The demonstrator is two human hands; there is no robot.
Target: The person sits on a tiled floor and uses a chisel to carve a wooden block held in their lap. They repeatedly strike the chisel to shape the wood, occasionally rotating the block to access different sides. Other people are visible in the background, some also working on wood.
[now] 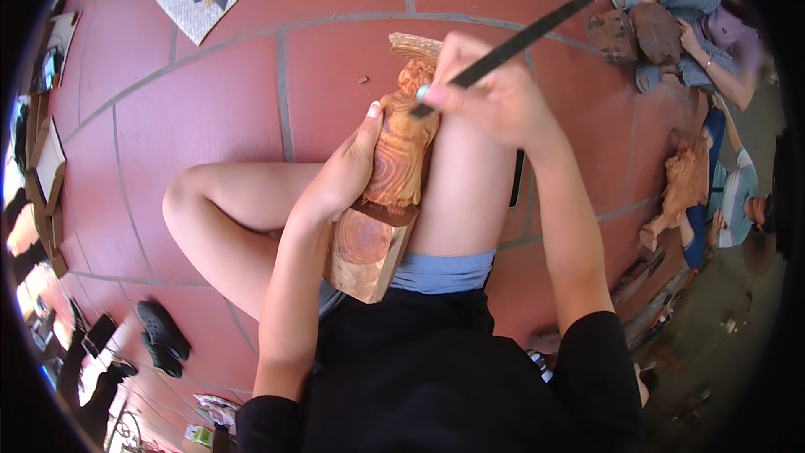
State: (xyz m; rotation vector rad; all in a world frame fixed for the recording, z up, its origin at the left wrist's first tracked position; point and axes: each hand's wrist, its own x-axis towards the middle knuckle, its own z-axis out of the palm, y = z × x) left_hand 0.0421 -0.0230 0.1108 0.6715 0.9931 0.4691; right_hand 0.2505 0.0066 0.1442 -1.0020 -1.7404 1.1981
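Observation:
A carved wooden figure [397, 155] with swirling orange-brown grain leans against my bare legs. Its uncarved block base [362, 247] points toward my lap, and its small head lies at the far end. My left hand [345, 172] is wrapped around the figure's left side, thumb up along its shoulder. Between the thumb and fingers of my right hand [495, 101] is a long, dark flat file [537, 32], slanting up to the right. The file's lower tip rests on or just over the figure's upper body. The right hand is slightly blurred.
Red tiles [210, 101] cover the floor around me. A sheet [189, 0] with dark tools lies far left; dark clogs [162, 335] sit at lower left. Two people work at the right, near a reddish wood block [656, 33] and a large wood carving [683, 176].

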